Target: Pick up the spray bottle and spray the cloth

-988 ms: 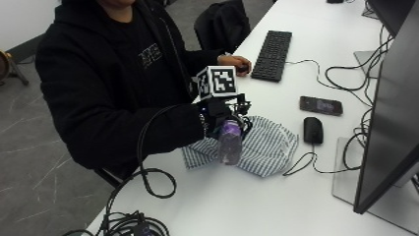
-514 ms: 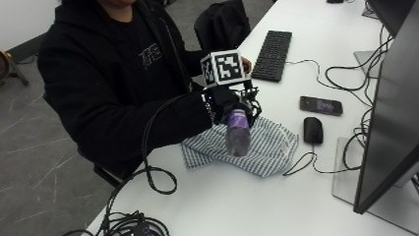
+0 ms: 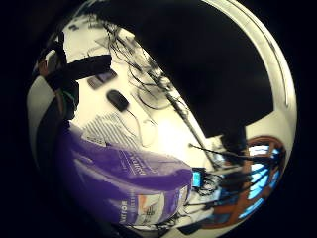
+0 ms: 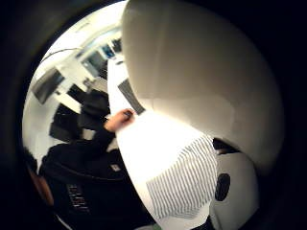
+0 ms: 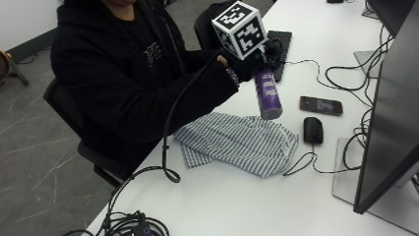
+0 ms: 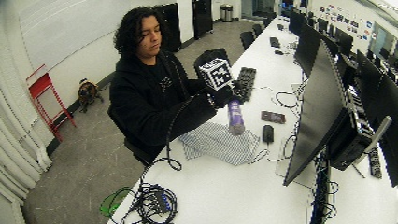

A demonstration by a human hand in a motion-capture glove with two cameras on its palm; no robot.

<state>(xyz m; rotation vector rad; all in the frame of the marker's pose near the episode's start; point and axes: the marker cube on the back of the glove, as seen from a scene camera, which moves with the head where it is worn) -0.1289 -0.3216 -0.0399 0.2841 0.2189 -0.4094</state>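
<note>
A purple spray bottle (image 5: 268, 93) is held in the air above the white table (image 5: 262, 206), its long axis close to upright with a slight tilt, the base hanging down over the far edge of the striped cloth (image 5: 239, 142) without touching it. The nozzle end is covered by the hand, so the way the nozzle faces cannot be told. The bottle's printed label is seen close to the palm in the little-finger-side view (image 3: 133, 183), with the cloth lying on the table beyond it (image 3: 111, 130).

The gloved right hand (image 5: 252, 61) is curled round the top of the bottle, the fingers wrapped closed on the neck and head; which finger lies on the trigger cannot be made out. The bare left hand (image 4: 119, 120) is rested on the table edge near the keyboard (image 5: 282, 46).

The cloth is spread in loose folds flat on the table in front of the person. Just beside its far edge a black computer mouse (image 5: 313, 130) is placed, with a phone (image 5: 320, 105) lying a little beyond it. A monitor (image 5: 386, 123) is stood along the far side of the table, and cables (image 5: 131, 223) are coiled at the near corner
</note>
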